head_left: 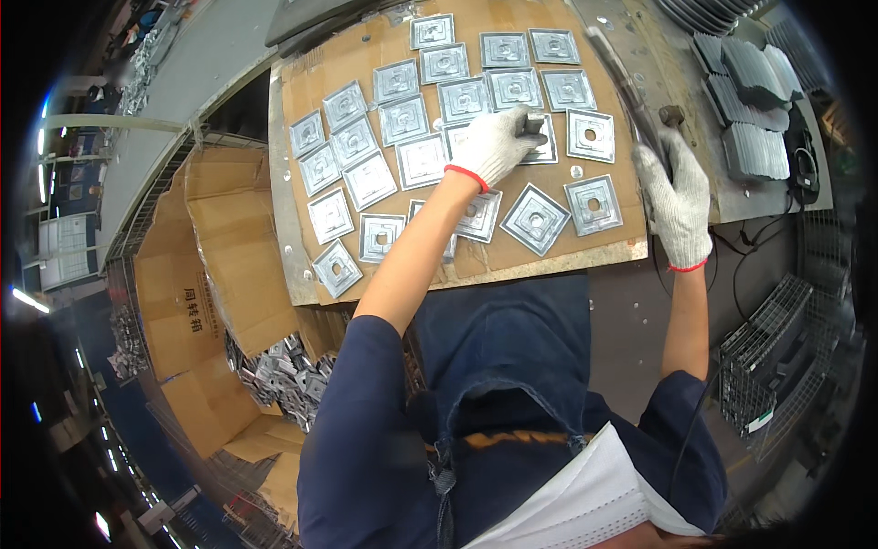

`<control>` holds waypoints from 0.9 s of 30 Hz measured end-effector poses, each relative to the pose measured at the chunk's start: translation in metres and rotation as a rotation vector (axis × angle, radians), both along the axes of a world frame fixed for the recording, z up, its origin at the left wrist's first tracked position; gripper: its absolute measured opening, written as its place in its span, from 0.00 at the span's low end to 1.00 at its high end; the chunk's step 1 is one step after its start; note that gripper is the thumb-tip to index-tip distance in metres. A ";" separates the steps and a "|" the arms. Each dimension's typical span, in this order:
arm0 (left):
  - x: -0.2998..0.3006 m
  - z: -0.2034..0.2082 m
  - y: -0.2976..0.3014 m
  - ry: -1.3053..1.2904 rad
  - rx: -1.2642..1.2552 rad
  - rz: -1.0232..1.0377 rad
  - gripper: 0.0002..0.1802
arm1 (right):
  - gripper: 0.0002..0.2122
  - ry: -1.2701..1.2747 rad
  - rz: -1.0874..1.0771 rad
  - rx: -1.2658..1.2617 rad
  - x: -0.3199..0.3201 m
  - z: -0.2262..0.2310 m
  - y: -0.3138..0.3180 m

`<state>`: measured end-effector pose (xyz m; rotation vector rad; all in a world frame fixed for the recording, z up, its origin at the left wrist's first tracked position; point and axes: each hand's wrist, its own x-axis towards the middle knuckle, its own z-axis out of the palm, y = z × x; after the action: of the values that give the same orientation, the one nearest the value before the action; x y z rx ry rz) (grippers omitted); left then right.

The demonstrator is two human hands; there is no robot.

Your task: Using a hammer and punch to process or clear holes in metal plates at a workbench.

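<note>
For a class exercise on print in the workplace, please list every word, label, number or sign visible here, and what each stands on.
Cardboard box: large dark characters with a column of smaller print beside them; wording not copied here.
Pale tag on the wire basket: too small to read.
Square metal plates: no lettering that I can make out.

Cardboard-covered table, square metal plates
</note>
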<state>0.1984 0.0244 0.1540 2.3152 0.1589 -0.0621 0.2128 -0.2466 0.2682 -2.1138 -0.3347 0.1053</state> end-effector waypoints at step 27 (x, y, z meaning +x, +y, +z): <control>-0.018 0.056 -0.018 -0.021 -0.405 0.049 0.18 | 0.21 0.040 0.031 -0.315 -0.032 -0.107 -0.021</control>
<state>0.1807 0.0063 0.2103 1.9068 0.1747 -0.0403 0.1804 -0.2674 0.1609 -2.4142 -0.3453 0.2315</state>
